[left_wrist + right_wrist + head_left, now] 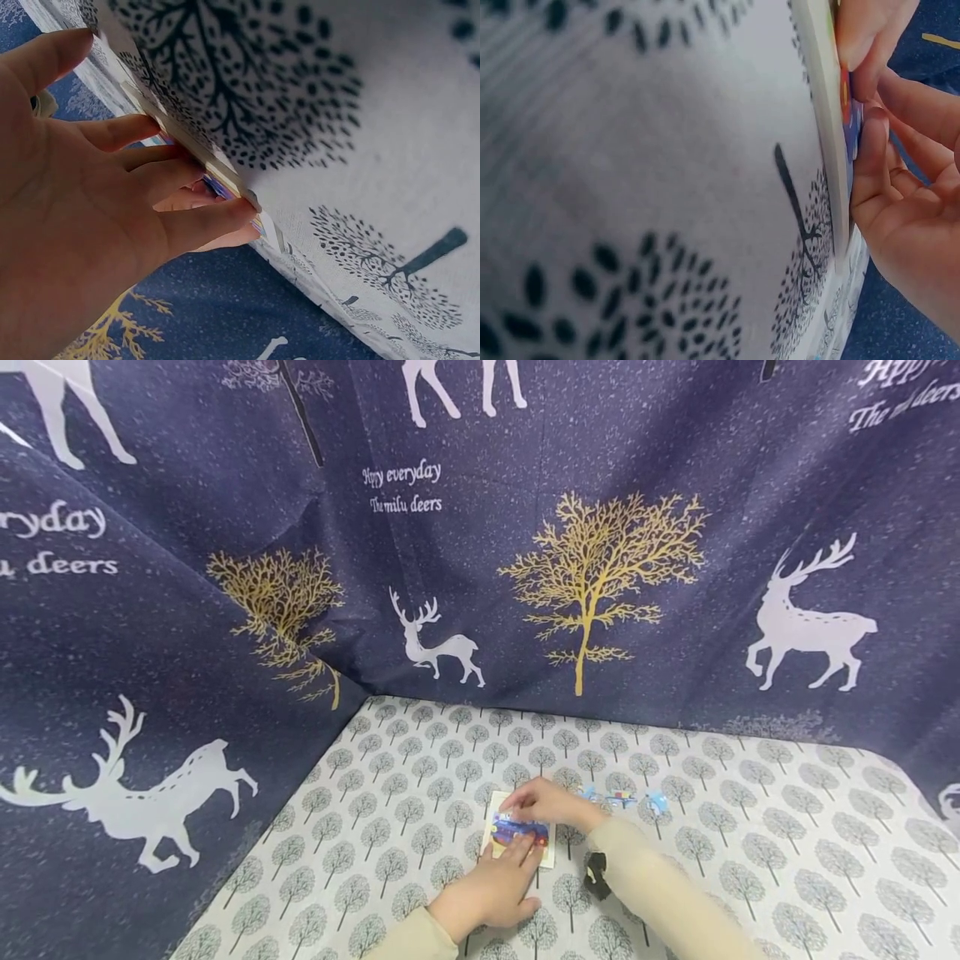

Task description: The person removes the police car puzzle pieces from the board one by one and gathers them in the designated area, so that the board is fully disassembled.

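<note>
A small picture puzzle board (549, 857) with a pale border and a blue vehicle lies on the tablecloth. My left hand (498, 885) rests on its lower part, fingers extended, the tips touching the picture. In the left wrist view those fingers (202, 225) press along the board's edge (225, 176). Over the upper part bends my right hand (551, 802), its fingertips down at the picture. Seen from the right wrist, its thumb (871, 150) and fingers meet close to the board's face (847, 105). Whether a piece sits between them is hidden.
Several loose blue puzzle pieces (657, 802) lie to the right of the board, behind the right forearm. A small black object (597, 875) shows beside the right sleeve. Dark blue cloth (465, 568) with deer and trees hangs behind the tree-patterned tablecloth (360, 877).
</note>
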Available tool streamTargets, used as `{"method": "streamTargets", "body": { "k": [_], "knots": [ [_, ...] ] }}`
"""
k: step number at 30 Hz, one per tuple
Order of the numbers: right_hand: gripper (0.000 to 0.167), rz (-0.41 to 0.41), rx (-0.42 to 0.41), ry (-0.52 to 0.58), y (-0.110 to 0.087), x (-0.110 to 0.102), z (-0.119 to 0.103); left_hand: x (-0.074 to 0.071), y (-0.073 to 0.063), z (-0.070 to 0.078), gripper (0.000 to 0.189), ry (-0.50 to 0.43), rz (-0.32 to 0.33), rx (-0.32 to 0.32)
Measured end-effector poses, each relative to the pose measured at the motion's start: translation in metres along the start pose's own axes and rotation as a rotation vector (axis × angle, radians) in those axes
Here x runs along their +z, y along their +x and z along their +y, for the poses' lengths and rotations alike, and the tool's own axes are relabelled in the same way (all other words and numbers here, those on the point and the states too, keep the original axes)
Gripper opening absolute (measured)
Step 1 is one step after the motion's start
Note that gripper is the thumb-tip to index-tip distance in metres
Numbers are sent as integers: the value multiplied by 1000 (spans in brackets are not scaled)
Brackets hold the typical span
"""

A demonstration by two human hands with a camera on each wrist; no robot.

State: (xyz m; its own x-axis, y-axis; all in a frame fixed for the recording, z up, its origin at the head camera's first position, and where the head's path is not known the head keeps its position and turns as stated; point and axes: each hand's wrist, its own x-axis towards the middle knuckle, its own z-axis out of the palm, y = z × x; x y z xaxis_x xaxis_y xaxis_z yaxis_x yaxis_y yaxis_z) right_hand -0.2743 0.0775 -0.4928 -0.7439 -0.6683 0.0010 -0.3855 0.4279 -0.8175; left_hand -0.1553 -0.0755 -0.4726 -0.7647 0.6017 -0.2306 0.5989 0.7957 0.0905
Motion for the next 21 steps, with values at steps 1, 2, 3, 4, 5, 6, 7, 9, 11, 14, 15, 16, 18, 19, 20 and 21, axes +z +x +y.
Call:
{"method": "streamTargets", "body": {
  "k": [1,2,3,4,5,6,7,9,11,14,15,16,18,19,20,21],
  "knots": [
    [21,0,13,-6,1,1,0,0,0,0,71,4,2,0],
    [21,0,27,-5,1,1,0,0,0,0,71,3,3,0],
    [20,-1,40,-2,2,2,1,1,0,0,70,-2,2,-1],
    [20,0,59,1,2,2,1,1,1,0,71,-1,3,-2],
    [20,3,69,6,2,3,1,1,1,1,71,-1,3,-4],
    [19,5,81,11,3,3,1,1,1,0,71,0,3,-5],
    [19,7,88,16,3,3,1,2,1,0,71,1,3,-5],
    [18,15,101,15,3,3,1,2,1,0,71,9,5,-6],
    [17,25,117,8,3,3,1,2,1,0,71,16,7,-4],
    [16,40,130,-7,3,3,1,3,1,0,72,26,13,0],
    [15,42,132,-9,3,3,1,3,1,0,72,27,15,-1],
    [15,44,133,-12,3,3,1,3,1,0,72,29,18,0],
    [15,43,132,-11,3,3,1,4,1,0,72,29,20,-1],
    [14,40,134,-7,4,3,1,4,1,0,72,27,18,-2],
    [15,40,132,-1,4,3,2,3,1,0,72,24,15,-2],
    [15,38,130,4,4,3,2,3,1,0,72,21,12,-2]
  ]
}}
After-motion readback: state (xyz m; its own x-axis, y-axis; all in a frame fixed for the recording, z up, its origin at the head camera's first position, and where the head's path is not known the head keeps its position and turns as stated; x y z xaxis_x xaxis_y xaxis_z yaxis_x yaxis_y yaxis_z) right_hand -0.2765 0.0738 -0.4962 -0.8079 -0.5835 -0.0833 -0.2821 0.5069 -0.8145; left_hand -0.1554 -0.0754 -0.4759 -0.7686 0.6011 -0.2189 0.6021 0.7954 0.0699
